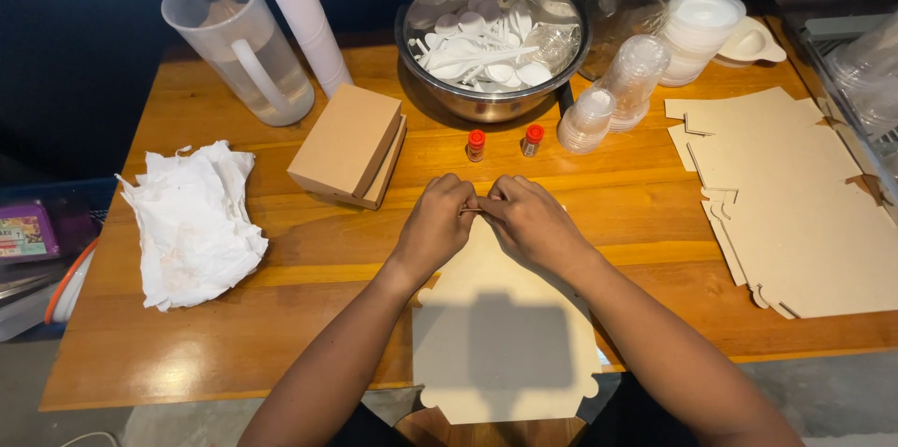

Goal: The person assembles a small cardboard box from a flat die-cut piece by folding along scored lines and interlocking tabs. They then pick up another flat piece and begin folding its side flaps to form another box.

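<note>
A flat tan cardboard box blank [500,335] lies on the wooden table [281,251] in front of me, its near end hanging over the table's front edge. My left hand [435,223] and my right hand [528,218] meet at the blank's far edge. Both have their fingers closed, pinching that edge where it is folded up. The fold itself is mostly hidden by my fingers.
Two folded tan boxes [348,144] are stacked left of centre, a crumpled white cloth [192,223] further left. Flat blanks [795,194] pile at right. Behind: metal bowl of white plastic cutlery [491,40], clear jug [238,45], stacked clear lids [613,96], two small red-capped bottles [476,145].
</note>
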